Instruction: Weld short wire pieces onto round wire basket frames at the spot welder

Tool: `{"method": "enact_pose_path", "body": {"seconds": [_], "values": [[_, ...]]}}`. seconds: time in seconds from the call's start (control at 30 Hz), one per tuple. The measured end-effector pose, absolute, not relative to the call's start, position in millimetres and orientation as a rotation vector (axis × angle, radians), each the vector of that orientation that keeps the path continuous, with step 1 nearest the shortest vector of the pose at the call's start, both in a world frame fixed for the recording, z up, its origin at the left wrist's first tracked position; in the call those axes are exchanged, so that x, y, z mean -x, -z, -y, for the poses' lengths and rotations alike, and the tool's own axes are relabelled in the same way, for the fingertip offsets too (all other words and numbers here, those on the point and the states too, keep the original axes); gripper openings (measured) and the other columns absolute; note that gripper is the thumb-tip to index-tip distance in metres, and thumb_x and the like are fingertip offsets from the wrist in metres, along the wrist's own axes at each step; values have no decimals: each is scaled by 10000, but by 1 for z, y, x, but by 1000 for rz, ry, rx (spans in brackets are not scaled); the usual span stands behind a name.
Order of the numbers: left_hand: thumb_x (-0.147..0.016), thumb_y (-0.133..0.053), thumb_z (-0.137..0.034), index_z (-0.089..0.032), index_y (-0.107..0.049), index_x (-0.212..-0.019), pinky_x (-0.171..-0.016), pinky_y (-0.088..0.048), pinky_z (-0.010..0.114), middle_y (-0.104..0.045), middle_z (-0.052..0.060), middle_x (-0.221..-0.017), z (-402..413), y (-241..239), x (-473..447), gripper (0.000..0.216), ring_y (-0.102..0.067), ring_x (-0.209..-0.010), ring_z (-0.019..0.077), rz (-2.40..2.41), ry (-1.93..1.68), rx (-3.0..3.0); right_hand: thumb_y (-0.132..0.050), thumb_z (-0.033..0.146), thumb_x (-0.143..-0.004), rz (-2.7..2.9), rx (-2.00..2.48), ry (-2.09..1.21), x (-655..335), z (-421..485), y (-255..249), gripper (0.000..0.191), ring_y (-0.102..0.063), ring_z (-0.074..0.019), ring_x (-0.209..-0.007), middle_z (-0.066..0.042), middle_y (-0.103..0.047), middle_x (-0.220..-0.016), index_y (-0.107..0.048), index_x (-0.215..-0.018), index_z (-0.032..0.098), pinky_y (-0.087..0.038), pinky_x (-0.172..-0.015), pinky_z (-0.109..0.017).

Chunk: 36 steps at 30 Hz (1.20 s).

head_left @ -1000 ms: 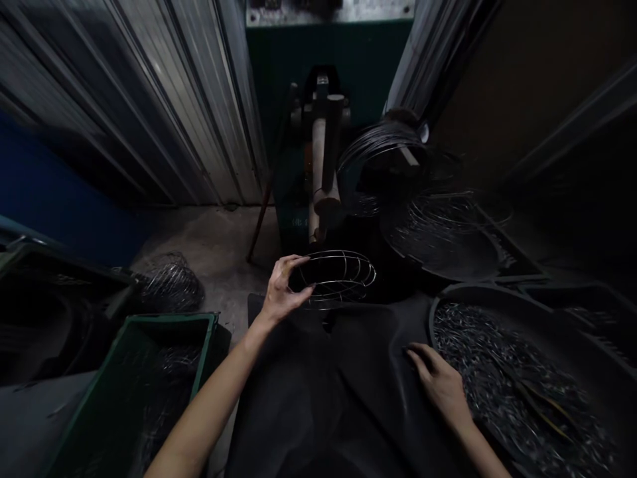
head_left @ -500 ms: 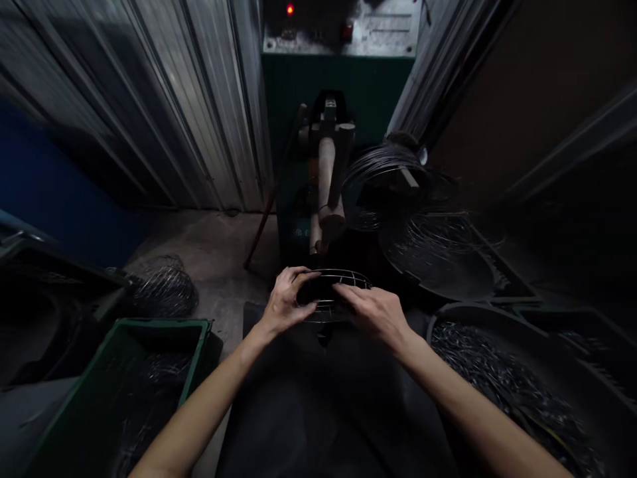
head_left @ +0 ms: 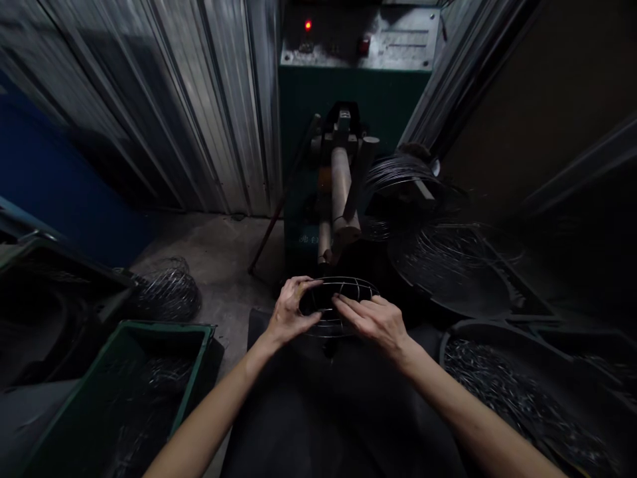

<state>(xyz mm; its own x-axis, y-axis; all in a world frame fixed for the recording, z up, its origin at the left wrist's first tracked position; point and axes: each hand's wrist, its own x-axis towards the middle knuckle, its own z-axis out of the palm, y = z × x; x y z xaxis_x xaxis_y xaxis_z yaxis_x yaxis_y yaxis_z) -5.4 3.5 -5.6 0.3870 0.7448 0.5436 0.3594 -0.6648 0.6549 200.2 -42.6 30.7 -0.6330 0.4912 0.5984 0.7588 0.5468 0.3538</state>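
A round wire cage [head_left: 348,287] of thin metal rings and ribs sits just below the arm of a green welding machine [head_left: 343,192]. My left hand [head_left: 291,312] is closed on the cage's left rim, thumb and fingers pinching the wire. My right hand [head_left: 373,320] lies over the cage's front right side, fingers stretched toward the middle and touching the wires. Both forearms reach in over a dark cloth [head_left: 338,405] on my lap.
A green crate [head_left: 124,392] with wire parts stands at lower left, a heap of wire cages [head_left: 166,292] behind it. Dark tubs of small metal pieces [head_left: 502,392] and wire rings [head_left: 452,259] stand at right. A coil of wire [head_left: 398,176] hangs beside the machine. Corrugated metal wall behind.
My right hand left the tub's edge at lower right and came up onto the cage. My left hand has kept its grip. The view has tilted up slightly.
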Motion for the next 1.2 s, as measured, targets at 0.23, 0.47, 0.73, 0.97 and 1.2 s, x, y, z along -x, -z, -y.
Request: {"method": "enact_pose_path", "body": {"seconds": [0.23, 0.47, 0.73, 0.97, 1.2], "values": [[-672, -728, -162, -230, -534, -1176, -903, -509, 408, -553, 80, -1107, -12, 10, 8, 545, -574, -1053, 241, -891, -1214, -2138, -551, 103, -868, 2325, 954, 851, -202, 39, -32, 272, -524, -66, -591, 7, -718, -1058, -685, -1069, 227, -354, -592, -269], [-671, -730, -176, -237, -548, -1177, -927, -491, 432, -550, 87, -1128, -26, 11, 6, 541, -555, -1084, 260, -880, -1247, -2182, -559, 113, -866, 2344, 955, 840, -208, 26, -27, 238, -511, -64, -579, 6, -716, -1064, -691, -1025, 231, -342, -594, -267], [-659, -728, -149, -245, -543, -1183, -946, -474, 442, -534, 82, -1140, -36, 21, 6, 564, -541, -1093, 257, -880, -1251, -2195, -568, 109, -865, 2335, 936, 870, -204, 17, -26, 204, -504, -69, -572, 12, -722, -1048, -697, -983, 214, -337, -581, -266], [-662, -726, -150, -252, -537, -1199, -953, -465, 449, -531, 78, -1148, -42, 34, 4, 578, -531, -1112, 255, -914, -1277, -2198, -556, 95, -856, 2358, 920, 863, -209, 11, -10, 280, -528, -82, -609, -20, -700, -1111, -678, -1077, 217, -348, -598, -278], [-659, -728, -151, -253, -557, -1190, -947, -472, 449, -530, 85, -1148, -58, 31, 5, 568, -539, -1100, 259, -911, -1269, -2227, -564, 91, -863, 2324, 920, 913, -207, -3, -13, 245, -508, -71, -575, 9, -718, -1060, -688, -1013, 241, -338, -595, -269]]}}
